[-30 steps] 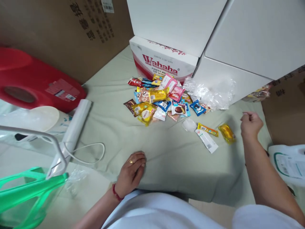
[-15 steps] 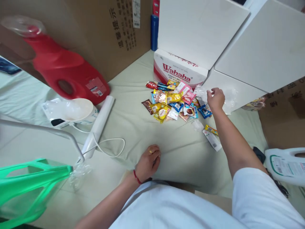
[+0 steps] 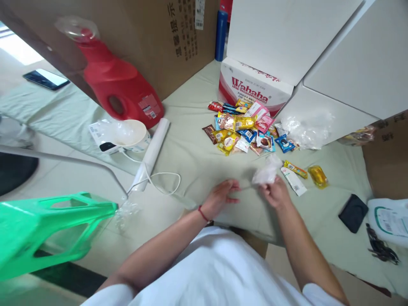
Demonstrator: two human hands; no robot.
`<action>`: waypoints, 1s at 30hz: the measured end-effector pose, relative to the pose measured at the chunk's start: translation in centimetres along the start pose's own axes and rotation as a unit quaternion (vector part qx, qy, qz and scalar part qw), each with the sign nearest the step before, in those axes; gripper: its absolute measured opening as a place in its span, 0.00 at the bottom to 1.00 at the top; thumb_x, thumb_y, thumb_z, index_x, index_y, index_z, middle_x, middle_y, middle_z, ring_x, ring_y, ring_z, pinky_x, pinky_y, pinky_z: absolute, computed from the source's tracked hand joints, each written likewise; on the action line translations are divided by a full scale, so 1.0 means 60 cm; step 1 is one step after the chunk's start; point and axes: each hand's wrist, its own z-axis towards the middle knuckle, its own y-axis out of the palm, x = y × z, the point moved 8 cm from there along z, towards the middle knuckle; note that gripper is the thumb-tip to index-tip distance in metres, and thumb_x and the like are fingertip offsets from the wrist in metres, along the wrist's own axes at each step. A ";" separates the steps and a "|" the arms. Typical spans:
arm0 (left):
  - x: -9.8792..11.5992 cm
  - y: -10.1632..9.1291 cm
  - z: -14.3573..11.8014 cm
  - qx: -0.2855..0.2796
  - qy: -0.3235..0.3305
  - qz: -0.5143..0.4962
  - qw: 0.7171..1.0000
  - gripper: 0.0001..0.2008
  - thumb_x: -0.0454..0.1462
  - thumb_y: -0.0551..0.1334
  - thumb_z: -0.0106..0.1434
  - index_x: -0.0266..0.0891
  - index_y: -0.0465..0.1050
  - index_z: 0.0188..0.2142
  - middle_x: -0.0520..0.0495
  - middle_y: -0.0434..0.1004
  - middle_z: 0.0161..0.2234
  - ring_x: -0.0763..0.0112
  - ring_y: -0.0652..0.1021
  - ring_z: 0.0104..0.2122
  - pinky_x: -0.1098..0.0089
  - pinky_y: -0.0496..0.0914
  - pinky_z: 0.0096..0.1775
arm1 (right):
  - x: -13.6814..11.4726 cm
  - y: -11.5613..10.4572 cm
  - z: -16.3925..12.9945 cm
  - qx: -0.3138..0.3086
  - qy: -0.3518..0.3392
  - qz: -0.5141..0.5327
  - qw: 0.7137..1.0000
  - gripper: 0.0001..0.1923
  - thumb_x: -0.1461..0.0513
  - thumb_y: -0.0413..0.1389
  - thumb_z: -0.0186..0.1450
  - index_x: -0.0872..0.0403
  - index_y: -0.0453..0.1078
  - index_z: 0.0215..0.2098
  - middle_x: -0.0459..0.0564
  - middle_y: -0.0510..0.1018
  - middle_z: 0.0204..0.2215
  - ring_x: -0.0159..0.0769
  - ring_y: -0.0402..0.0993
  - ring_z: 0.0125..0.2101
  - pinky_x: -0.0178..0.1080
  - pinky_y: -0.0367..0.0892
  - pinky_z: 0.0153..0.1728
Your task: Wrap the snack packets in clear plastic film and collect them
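My right hand (image 3: 276, 193) grips a small clear plastic bag (image 3: 267, 171) just above the pale green cloth (image 3: 191, 148). My left hand (image 3: 222, 196) hovers open a short way to its left, fingers spread towards the bag. Beyond both hands lies a pile of small snack packets (image 3: 244, 127). A white sachet (image 3: 293, 180), a thin yellow packet (image 3: 296, 168) and a yellow wrapped piece (image 3: 318, 176) lie loose to the right of my right hand.
A Wahaha carton (image 3: 255, 87) and white boxes (image 3: 334, 63) stand behind the pile, crumpled clear plastic (image 3: 307, 129) beside them. A red jug (image 3: 119, 85), white device with cord (image 3: 149, 155), green stool (image 3: 47, 229), black wallet (image 3: 353, 212) and phone (image 3: 46, 79) lie around.
My right hand came back from the clear plastic near the white box, now holding a small clear bag close to me. My left hand lifted off the cloth and moved right towards it.
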 end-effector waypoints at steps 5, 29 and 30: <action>-0.048 0.049 0.018 -0.033 -0.080 0.013 0.996 0.24 0.52 0.77 0.50 0.37 0.77 0.34 0.47 0.78 0.33 0.69 0.76 0.33 0.68 0.74 0.35 | 0.100 0.026 -0.100 0.027 0.018 -0.108 0.994 0.19 0.46 0.66 0.59 0.52 0.73 0.32 0.39 0.64 0.17 0.26 0.51 0.18 0.31 0.47 0.17; 0.017 -0.017 -0.001 0.088 0.069 0.009 0.994 0.28 0.53 0.77 0.51 0.41 0.71 0.42 0.50 0.75 0.39 0.66 0.79 0.41 0.66 0.74 0.42 | 0.049 -0.024 -0.105 0.048 -0.040 -0.124 0.990 0.17 0.48 0.67 0.57 0.52 0.77 0.33 0.44 0.72 0.21 0.30 0.63 0.20 0.32 0.59 0.19; 0.013 -0.019 -0.005 0.109 0.053 0.000 0.993 0.29 0.56 0.75 0.52 0.42 0.70 0.43 0.49 0.75 0.40 0.64 0.80 0.42 0.65 0.75 0.41 | 0.031 -0.022 -0.111 0.076 -0.097 -0.187 0.975 0.14 0.49 0.65 0.61 0.51 0.78 0.34 0.46 0.74 0.23 0.32 0.67 0.22 0.34 0.63 0.23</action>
